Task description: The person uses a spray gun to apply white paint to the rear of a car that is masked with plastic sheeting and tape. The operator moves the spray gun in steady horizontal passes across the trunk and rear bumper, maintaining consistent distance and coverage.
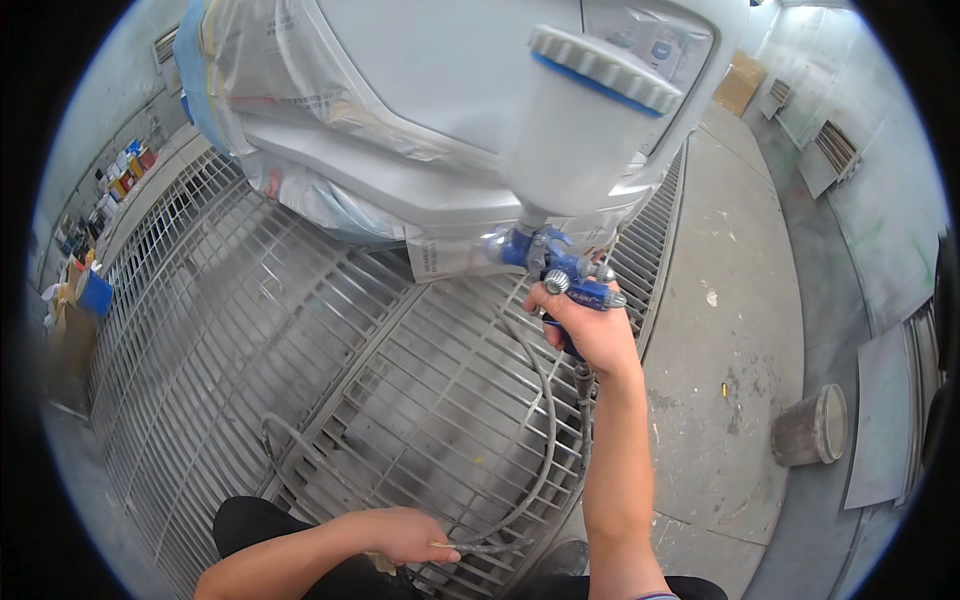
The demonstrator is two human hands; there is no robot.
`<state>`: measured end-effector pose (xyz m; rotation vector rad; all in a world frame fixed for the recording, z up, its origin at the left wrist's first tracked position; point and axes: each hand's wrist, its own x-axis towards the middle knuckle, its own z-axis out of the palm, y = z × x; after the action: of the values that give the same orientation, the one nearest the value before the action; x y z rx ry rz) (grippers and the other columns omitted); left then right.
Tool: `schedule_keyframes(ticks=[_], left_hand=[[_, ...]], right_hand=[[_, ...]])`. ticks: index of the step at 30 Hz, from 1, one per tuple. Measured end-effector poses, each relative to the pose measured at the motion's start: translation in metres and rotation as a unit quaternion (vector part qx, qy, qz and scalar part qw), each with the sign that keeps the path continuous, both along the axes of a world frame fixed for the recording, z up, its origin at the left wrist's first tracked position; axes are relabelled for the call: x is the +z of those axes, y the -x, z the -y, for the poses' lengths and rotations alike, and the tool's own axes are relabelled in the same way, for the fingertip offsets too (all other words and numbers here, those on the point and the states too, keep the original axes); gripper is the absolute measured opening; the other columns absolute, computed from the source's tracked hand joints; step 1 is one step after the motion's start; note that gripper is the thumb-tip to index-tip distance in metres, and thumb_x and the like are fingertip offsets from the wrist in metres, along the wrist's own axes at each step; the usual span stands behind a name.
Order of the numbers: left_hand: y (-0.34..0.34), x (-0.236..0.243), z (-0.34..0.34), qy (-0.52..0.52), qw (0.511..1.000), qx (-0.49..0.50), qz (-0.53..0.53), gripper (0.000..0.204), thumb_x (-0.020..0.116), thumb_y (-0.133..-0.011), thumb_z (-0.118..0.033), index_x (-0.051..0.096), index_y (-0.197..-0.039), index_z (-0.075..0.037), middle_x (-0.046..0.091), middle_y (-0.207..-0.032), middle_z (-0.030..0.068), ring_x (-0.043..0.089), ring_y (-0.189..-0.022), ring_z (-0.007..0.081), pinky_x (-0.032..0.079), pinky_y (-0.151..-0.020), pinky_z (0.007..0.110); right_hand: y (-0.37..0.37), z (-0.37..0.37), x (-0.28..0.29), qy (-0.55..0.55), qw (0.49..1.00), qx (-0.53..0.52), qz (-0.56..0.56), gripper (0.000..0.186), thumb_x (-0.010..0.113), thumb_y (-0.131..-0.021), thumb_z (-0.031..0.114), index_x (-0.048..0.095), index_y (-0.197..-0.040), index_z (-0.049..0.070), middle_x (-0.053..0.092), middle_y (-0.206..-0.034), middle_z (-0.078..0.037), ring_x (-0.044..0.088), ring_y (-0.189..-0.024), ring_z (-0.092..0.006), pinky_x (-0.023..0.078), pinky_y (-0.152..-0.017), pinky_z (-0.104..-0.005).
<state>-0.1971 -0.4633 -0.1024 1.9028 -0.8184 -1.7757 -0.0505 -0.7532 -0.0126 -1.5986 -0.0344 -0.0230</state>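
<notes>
Blue metal forms the body of the gravity-feed spray gun (560, 266), held out before a pale silver bumper (335, 165), with its translucent paint cup (575, 145) tilted above. The right hand (592, 332) is clamped around the gun's grip, fingers about the trigger; whether that is squeezed I cannot tell, and no spray mist shows. Well apart from it, low in the view, the left hand (405, 536) is closed on the air hose (549, 435), which loops over the steel floor grating (362, 352). Masking film (275, 60) and masking paper (458, 256) edge the bodywork, so the step in hand looks to be coating the bumper, or lining up a pass along it. The next move would call for a steady, even sweep at constant spacing, nozzle square to the panel, with the hose kept slack and clear of the fresh surface.
</notes>
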Motion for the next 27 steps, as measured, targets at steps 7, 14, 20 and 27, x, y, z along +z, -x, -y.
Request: schedule_keyframes(ticks=[7, 14, 20, 27], left_hand=[[0.001, 0.009, 0.016, 0.039, 0.998, 0.021, 0.038, 0.062, 0.05, -0.108, -0.06, 0.069, -0.09, -0.003, 0.065, -0.07, 0.0125, 0.068, -0.069, 0.0315, 0.053, -0.072, 0.046], [0.009, 0.002, 0.032, 0.014, 0.993, 0.054, 0.106, 0.062, 0.049, -0.108, -0.059, 0.071, -0.092, -0.003, 0.068, -0.079, 0.0185, 0.068, -0.078, 0.0396, 0.053, -0.075, 0.05], [0.008, 0.009, 0.05, -0.022, 0.983, 0.092, 0.156, 0.056, 0.051, -0.107, -0.056, 0.075, -0.099, -0.005, 0.071, -0.087, 0.0205, 0.067, -0.088, 0.0438, 0.053, -0.082, 0.05], [0.001, 0.05, 0.055, -0.085, 0.993, 0.082, 0.023, 0.05, 0.05, -0.109, -0.057, 0.078, -0.126, -0.019, 0.067, -0.082, 0.0093, 0.066, -0.069, 0.0197, 0.054, -0.072, 0.038]], right_hand=[[0.006, 0.056, -0.006, 0.093, 0.979, -0.184, 0.006, 0.025, 0.084, -0.087, 0.023, 0.075, -0.081, 0.001, 0.062, -0.058, -0.001, 0.057, -0.047, -0.0094, 0.045, -0.047, -0.0277], [0.008, 0.126, 0.0, 0.138, 0.922, -0.356, 0.07, 0.027, 0.081, -0.089, 0.021, 0.074, -0.08, -0.003, 0.059, -0.056, -0.001, 0.055, -0.048, -0.0099, 0.042, -0.047, -0.0301], [-0.003, 0.17, -0.043, 0.166, 0.829, -0.486, 0.223, 0.026, 0.079, -0.095, 0.019, 0.073, -0.083, -0.002, 0.058, -0.057, 0.0, 0.053, -0.053, -0.0071, 0.043, -0.051, -0.0304], [0.013, 0.156, -0.095, -0.019, 0.954, -0.286, 0.083, 0.02, 0.076, -0.097, 0.02, 0.074, -0.09, 0.001, 0.069, -0.073, -0.003, 0.055, -0.048, -0.0088, 0.041, -0.044, -0.0266]])
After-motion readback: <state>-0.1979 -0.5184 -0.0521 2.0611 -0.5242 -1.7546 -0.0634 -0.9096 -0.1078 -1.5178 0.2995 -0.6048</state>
